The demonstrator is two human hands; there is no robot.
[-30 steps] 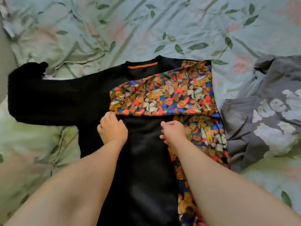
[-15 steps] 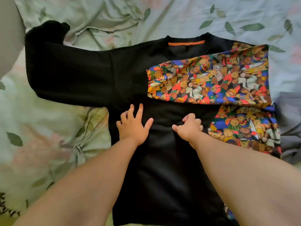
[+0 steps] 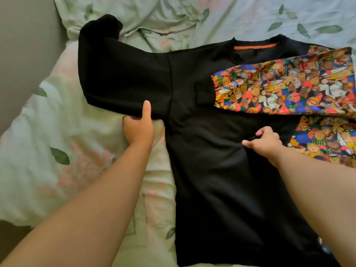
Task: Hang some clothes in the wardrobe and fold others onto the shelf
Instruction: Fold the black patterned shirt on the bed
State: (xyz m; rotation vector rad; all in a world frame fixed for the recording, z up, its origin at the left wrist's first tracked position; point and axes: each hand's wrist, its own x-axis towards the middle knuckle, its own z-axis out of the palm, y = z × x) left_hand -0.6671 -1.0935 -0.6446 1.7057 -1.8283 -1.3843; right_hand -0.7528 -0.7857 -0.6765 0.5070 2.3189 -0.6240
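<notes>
Sweater (image 3: 212,180) lies flat on bedsheet (image 3: 57,122), bear-print sleeve (image 3: 289,89) folded across the chest. Left hand (image 3: 138,128) grips black sleeve (image 3: 119,79) at its lower edge, thumb on top. Right hand (image 3: 264,141), fingers curled, pinches sweater front.

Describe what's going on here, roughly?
A person is folding a black sweatshirt with teddy-bear print panels, laid flat on a pale green floral bedsheet. The printed sleeve already lies folded across the chest. The left hand grips the lower edge of the outstretched black sleeve, thumb on top, seemingly to fold it in next. The right hand, fingers curled, pinches the black front fabric, holding the body down.
</notes>
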